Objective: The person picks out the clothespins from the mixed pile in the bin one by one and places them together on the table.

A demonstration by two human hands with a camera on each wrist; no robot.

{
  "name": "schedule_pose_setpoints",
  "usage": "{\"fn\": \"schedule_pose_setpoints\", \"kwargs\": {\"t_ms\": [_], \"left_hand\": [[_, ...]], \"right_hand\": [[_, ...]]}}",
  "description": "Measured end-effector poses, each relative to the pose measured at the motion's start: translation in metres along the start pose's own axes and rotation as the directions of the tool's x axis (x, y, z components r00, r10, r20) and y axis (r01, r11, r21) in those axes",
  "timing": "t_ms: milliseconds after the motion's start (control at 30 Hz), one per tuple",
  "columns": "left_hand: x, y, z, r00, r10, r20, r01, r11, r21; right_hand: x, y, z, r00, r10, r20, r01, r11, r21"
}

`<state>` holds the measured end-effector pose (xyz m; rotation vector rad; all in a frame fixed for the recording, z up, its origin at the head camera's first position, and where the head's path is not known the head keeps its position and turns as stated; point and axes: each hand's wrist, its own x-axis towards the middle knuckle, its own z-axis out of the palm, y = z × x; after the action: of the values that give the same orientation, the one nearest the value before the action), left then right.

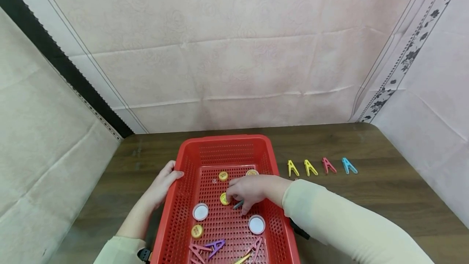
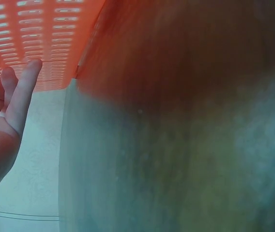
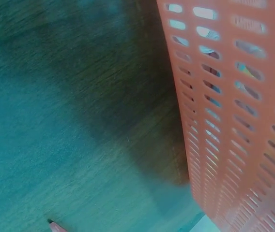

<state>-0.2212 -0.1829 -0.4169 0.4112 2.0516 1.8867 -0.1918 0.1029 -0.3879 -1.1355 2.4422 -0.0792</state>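
A red plastic basket (image 1: pixel 176 211) with slotted walls stands on the table. My left hand (image 1: pixel 166 182) holds its left rim, thumb on the edge; in the left wrist view the fingers (image 2: pixel 23 99) lie along the outer wall. Inside the basket, my right hand (image 1: pixel 253 190) pinches a small blue-grey piece (image 1: pixel 238 205), apparently a clothespin, mostly hidden by the fingers. Beside those fingertips lies a yellow cap (image 1: pixel 224 199). The basket floor also carries white caps (image 1: pixel 200 212), other yellow caps (image 1: pixel 197 231), a purple clothespin (image 1: pixel 216 247) and pink clothespins (image 1: pixel 198 251).
Right of the basket, a row of clothespins lies on the wooden table (image 1: pixel 366 207): two yellow ones (image 1: pixel 310 168), a pink one (image 1: pixel 328 166) and a blue one (image 1: pixel 349 166). Pale cloth (image 1: pixel 234 60) hangs behind and at both sides.
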Motion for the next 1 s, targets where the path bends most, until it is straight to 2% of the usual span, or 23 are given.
{"fn": "schedule_pose_setpoints", "kwargs": {"t_ms": [433,733,1000], "left_hand": [[0.0007,-0.0017,-0.0003,1.0,0.002,-0.009,-0.002,1.0,0.013],[0.0004,-0.0027,0.0002,1.0,-0.001,-0.012,0.001,1.0,0.008],[0.0005,-0.0026,0.0,1.0,-0.001,-0.012,0.001,1.0,0.001]], "right_hand": [[0.0017,0.0011,0.0045,1.0,-0.016,0.011,0.017,0.999,-0.036],[0.0025,0.0038,0.0036,0.999,-0.049,-0.009,0.049,0.996,0.069],[0.0035,0.0004,0.0041,0.998,-0.044,-0.035,0.043,0.999,-0.024]]}}
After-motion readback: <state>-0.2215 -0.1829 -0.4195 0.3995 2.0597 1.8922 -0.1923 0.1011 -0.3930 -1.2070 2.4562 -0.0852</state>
